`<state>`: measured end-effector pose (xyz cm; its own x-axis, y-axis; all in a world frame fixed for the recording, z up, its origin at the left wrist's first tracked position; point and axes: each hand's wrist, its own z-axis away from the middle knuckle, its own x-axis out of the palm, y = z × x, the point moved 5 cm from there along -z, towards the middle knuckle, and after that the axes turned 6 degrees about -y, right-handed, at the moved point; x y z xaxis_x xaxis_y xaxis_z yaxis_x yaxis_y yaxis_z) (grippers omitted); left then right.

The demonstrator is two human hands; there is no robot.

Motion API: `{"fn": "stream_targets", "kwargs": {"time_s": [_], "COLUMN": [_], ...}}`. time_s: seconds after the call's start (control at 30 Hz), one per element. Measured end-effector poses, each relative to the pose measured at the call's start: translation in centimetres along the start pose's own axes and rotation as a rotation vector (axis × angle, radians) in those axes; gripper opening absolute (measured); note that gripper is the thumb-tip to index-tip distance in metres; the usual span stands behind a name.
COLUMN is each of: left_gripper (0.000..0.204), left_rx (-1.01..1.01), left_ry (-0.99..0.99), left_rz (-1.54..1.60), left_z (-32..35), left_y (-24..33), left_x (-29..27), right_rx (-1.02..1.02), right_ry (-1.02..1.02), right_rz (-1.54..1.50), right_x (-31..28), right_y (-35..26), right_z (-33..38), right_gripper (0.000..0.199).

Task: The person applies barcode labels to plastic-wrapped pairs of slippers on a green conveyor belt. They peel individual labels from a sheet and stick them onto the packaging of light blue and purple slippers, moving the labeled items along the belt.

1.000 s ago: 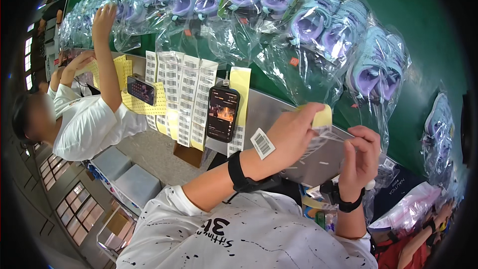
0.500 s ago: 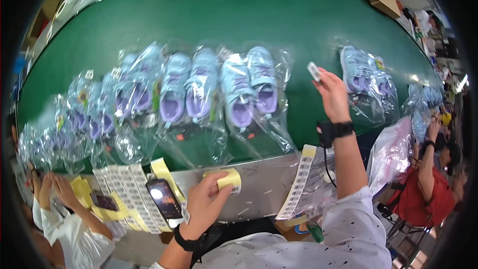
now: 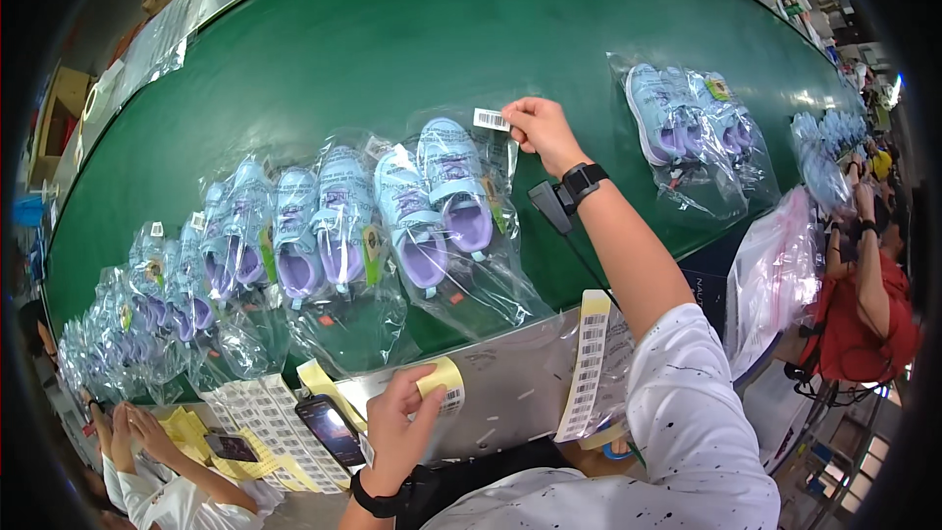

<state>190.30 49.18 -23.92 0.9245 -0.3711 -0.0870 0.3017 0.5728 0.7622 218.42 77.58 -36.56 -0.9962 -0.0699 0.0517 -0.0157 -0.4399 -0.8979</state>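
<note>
Between the thumb and fingertips of my right hand [image 3: 546, 133] is a small white barcode sticker [image 3: 490, 120]. It sits at the upper right corner of a clear plastic bag [image 3: 515, 280]; whether it touches the film I cannot tell. Inside that bag lies a pair of light blue shoes [image 3: 417, 198] with purple linings. Lower down, my left hand [image 3: 400, 422] pinches a curled yellow-backed sticker strip [image 3: 446, 383] with barcode labels on its white side. A phone [image 3: 329, 429] lies just left of that hand.
More bagged blue shoes [image 3: 324, 221] line the green table [image 3: 343, 49] to the left; another bagged pair [image 3: 677, 118] lies right. Barcode sheets [image 3: 257, 422] and a label strip [image 3: 589, 363] rest along the metal edge. Co-workers' hands [image 3: 147, 432] and a red-clad person [image 3: 868, 319] flank me.
My right hand has moved left with the sticker, from the gap between shoe pairs to the bag's upper corner. My left hand keeps its strip. The view has shifted.
</note>
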Motion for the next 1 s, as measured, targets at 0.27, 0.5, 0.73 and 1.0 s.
{"fn": "stream_targets", "kwargs": {"time_s": [0.27, 0.5, 0.73, 1.0], "left_gripper": [0.029, 0.029, 0.028, 0.027], "left_rx": [0.028, 0.021, -0.024, 0.033], "left_ry": [-0.01, -0.013, -0.02, 0.024], "left_rz": [0.068, 0.059, -0.032, 0.01], "left_z": [-1.0, -1.4, -1.2, -1.2], "left_y": [1.1, 1.5, 1.1, 0.6], "left_x": [1.5, 2.2, 1.9, 2.5], "right_rx": [-0.13, -0.434, -0.039, -0.137], "right_ry": [0.206, 0.401, 0.255, -0.16], "right_rz": [0.199, 0.641, -0.004, -0.449], "right_x": [-3.0, -1.5, -7.9, -1.2], "right_y": [1.6, 0.5, 1.2, -4.0], "right_z": [-1.0, -1.0, 0.3, 1.7], "right_gripper": [0.012, 0.01, 0.009, 0.013]}}
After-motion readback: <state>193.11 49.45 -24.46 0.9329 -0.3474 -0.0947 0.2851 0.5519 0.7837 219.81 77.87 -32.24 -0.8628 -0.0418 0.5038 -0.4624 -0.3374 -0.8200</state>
